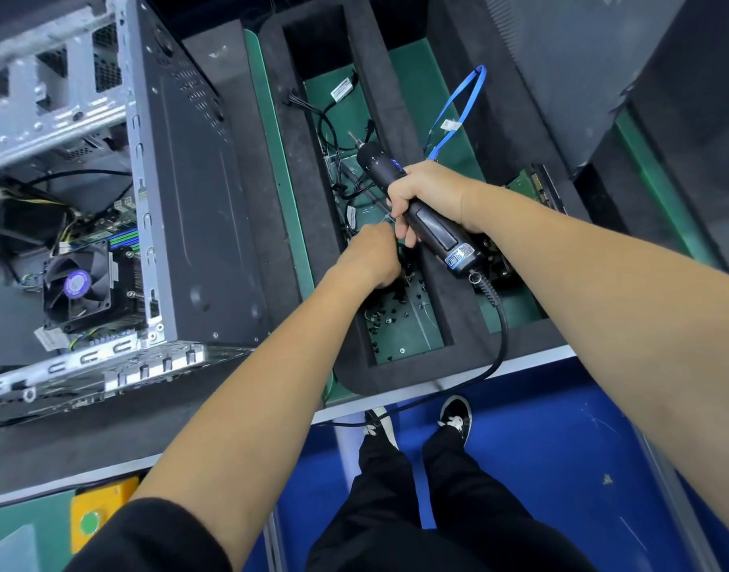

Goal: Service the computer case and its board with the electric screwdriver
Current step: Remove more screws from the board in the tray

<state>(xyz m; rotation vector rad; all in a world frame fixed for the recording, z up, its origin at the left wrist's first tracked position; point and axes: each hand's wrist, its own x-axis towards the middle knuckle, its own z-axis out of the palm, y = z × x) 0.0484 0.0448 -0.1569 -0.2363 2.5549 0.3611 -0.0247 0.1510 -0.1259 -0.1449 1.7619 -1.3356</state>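
Gripping the electric screwdriver in a clenched right hand, the person is holding it over the foam tray beside the computer case. The left hand is reaching into the tray's near compartment among loose screws, fingers curled; what it is grasping cannot be told.

i am looking down at a glossy blue floor filling the lower right of the frame. a workbench with a pale edge is running across the middle, its green mat showing between black foam dividers. a yellow box with a green button is sitting at lower left.
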